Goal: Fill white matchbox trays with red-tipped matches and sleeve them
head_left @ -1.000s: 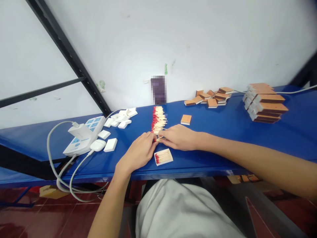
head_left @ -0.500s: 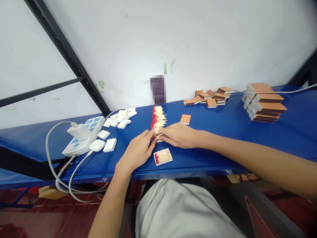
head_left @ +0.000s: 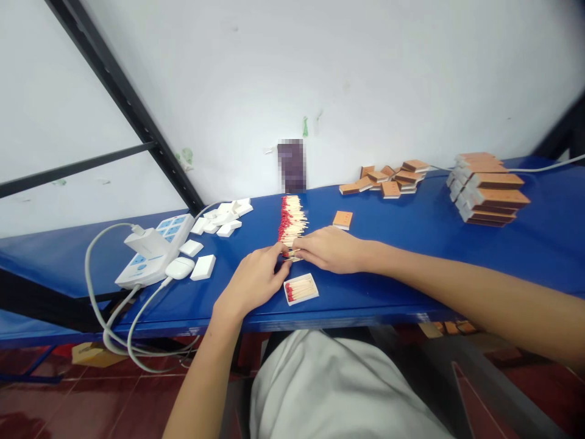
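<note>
A long row of red-tipped matchsticks (head_left: 292,221) lies on the blue table, heads to the left. At its near end my left hand (head_left: 258,274) pinches the head side of a few matchsticks between thumb and fingers. Opposite it, my right hand (head_left: 331,249) has its fingertips closed on the plain ends of the same matchsticks. Just below the hands sits a white matchbox tray (head_left: 315,294) with a layer of matches in it. An orange-brown matchbox (head_left: 342,220) rests beyond my right hand.
White trays (head_left: 223,216) lie scattered at left beside a power strip (head_left: 171,235) with a plugged-in charger and cables. A white earphone case (head_left: 180,267) is cabled there. Loose matchboxes (head_left: 390,189) and a stack of matchboxes (head_left: 491,190) stand at right. A pixelated dark object (head_left: 291,166) leans on the wall.
My left hand has shifted slightly, its thumb and forefinger a little further apart around the match heads. The right hand and the tray have hardly moved.
</note>
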{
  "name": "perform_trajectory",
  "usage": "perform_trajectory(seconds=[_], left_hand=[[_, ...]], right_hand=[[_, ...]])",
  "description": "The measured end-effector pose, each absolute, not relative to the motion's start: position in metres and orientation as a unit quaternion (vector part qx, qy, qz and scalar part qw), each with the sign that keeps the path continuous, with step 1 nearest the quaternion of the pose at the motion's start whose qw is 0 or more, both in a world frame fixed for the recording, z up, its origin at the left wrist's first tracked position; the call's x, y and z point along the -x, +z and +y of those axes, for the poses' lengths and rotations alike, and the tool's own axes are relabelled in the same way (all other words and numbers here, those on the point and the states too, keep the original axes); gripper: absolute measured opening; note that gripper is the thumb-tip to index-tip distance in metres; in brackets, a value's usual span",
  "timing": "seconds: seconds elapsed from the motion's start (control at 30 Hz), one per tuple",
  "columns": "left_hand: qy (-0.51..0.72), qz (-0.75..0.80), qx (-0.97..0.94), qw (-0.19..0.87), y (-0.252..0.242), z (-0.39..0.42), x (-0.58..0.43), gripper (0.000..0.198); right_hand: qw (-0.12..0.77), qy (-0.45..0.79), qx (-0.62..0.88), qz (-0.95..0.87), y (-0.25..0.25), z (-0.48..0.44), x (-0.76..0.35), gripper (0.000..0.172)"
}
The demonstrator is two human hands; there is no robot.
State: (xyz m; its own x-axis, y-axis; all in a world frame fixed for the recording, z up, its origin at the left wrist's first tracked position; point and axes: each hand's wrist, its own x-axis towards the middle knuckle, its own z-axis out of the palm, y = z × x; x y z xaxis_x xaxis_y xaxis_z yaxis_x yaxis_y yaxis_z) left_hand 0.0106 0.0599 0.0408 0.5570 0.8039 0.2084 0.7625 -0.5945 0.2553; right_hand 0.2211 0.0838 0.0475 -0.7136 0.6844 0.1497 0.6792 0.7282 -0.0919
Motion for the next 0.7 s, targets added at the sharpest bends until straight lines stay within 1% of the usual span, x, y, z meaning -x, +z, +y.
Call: perform_trajectory(seconds=[0.37,0.7], left_hand=[[0.152,0.422,-0.889,0.095,0.0366,0.0624,-0.0090,0.016],[0.140,0.408,-0.899,0.068,0.0343,0.0627,-0.0081,0.016]], right_hand=[[0.080,0.015,0.354,-0.932,0.0481,0.0824,-0.2204,0.028],[0.054,0.004,0.342,-0.938,0.0500,0.0787,-0.2177,0.023]])
